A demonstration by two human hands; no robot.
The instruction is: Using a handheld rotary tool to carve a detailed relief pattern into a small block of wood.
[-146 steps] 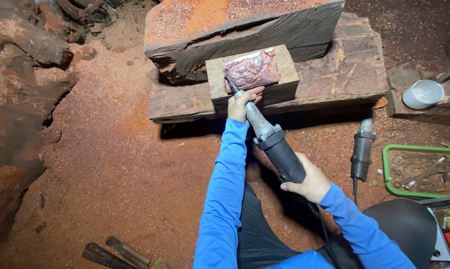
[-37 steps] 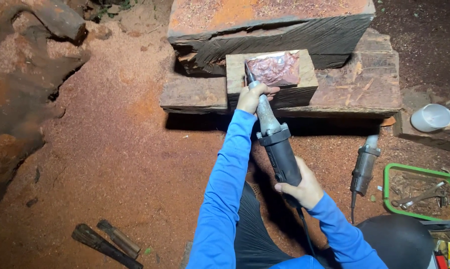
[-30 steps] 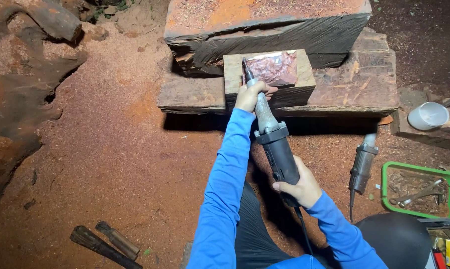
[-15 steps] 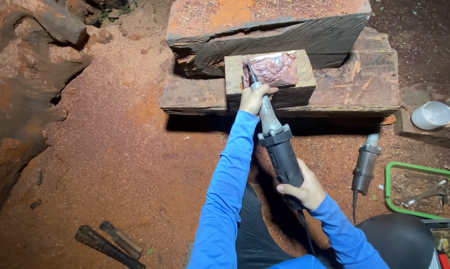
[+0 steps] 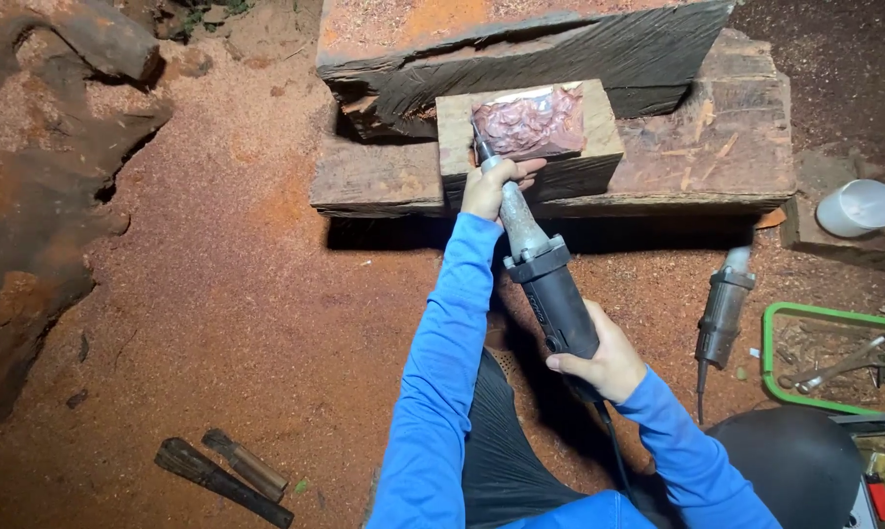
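Grinder [image 5: 550,284] spans both grips, tip touching reddish carving [image 5: 531,120].

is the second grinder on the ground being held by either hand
No, the second grinder lies alone on the sawdust, while both the left hand and the right hand hold the long grinder.

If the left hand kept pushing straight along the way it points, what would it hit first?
The left hand points up the grinder toward the reddish workpiece on the wood block. It would likely meet the block's near edge first, then the workpiece; depth is hard to judge.
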